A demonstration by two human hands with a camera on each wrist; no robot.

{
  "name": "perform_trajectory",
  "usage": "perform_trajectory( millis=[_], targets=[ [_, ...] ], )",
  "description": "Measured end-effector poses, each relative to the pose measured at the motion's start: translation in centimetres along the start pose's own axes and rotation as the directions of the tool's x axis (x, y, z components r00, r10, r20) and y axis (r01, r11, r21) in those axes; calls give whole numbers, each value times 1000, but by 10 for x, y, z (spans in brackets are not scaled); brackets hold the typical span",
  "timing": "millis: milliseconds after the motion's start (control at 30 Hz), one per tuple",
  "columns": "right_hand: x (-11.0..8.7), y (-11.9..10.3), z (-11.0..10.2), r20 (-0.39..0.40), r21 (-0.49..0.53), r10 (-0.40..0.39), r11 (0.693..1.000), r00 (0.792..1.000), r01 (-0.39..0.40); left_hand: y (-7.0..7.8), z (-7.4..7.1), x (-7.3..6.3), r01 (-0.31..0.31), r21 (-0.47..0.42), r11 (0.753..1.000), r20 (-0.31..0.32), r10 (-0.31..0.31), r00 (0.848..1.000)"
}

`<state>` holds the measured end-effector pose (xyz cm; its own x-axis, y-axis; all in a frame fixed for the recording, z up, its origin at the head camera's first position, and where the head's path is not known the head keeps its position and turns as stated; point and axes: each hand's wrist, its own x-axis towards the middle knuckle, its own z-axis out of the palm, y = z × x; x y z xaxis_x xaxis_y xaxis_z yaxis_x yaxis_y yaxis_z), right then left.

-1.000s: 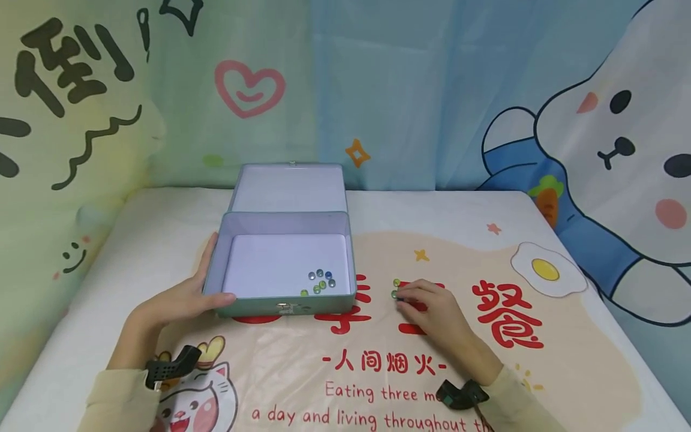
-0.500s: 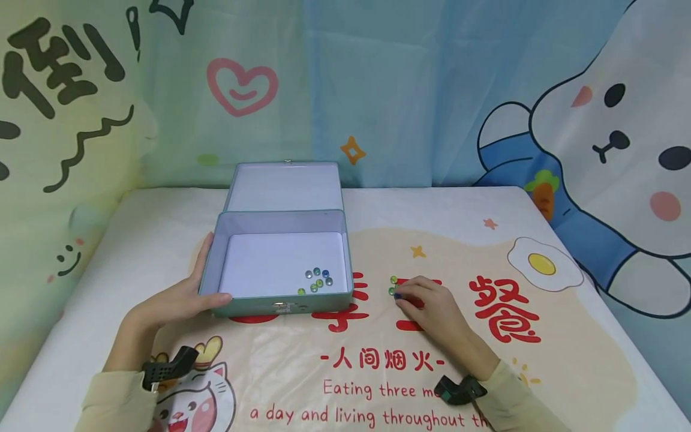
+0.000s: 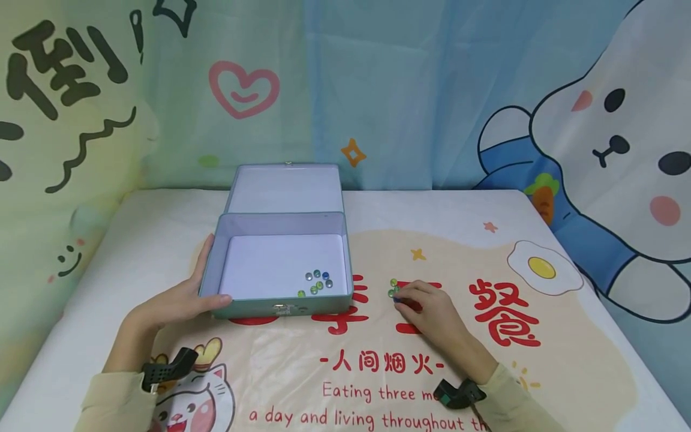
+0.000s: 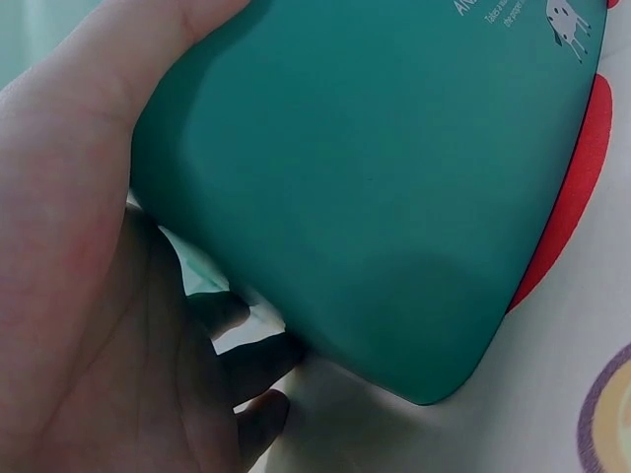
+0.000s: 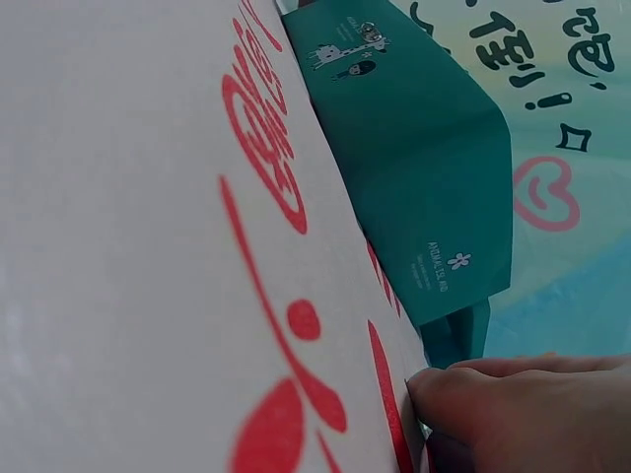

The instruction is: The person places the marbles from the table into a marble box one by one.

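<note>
A metal hinged box (image 3: 281, 306) stands on the table with its lid raised. Several clear, green and blue glass marbles (image 3: 320, 285) lie in its front right part. My left hand (image 3: 175, 303) grips the box's front left corner, thumb on the front rim and fingers along the left side; in the left wrist view this hand (image 4: 148, 296) wraps the green wall. Right of the box, my right hand (image 3: 434, 312) pinches a dark blue marble (image 3: 396, 299) at the tabletop, mostly covered by the fingertips. Green marbles (image 3: 393, 282) lie beside those fingertips.
A printed cloth with red lettering (image 3: 507, 312) covers the table (image 3: 583, 372). Behind it hangs a patterned curtain (image 3: 378, 90). The upright lid (image 3: 286, 189) stands at the back of the box. Each wrist wears a black camera (image 3: 459, 394).
The head view has shifted slightly. Both hands stay almost in place, and the blue marble shows a little at the right fingertips. The box and the marbles in it have not moved.
</note>
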<state>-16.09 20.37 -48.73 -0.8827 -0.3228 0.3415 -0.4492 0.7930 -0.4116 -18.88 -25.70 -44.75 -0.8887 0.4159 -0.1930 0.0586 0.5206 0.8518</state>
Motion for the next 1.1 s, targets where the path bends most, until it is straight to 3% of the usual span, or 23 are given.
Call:
perform_trajectory(
  millis=[567,1100],
  targets=[
    [-1,2,4,-14,48,-69,996,998,69,-5,3,-2,5,5,1000,-3,-5,1000],
    [-1,2,6,-22,49,-40,998,999,41,-4,0,1,7,6,1000,2,-8,1000]
  ],
)
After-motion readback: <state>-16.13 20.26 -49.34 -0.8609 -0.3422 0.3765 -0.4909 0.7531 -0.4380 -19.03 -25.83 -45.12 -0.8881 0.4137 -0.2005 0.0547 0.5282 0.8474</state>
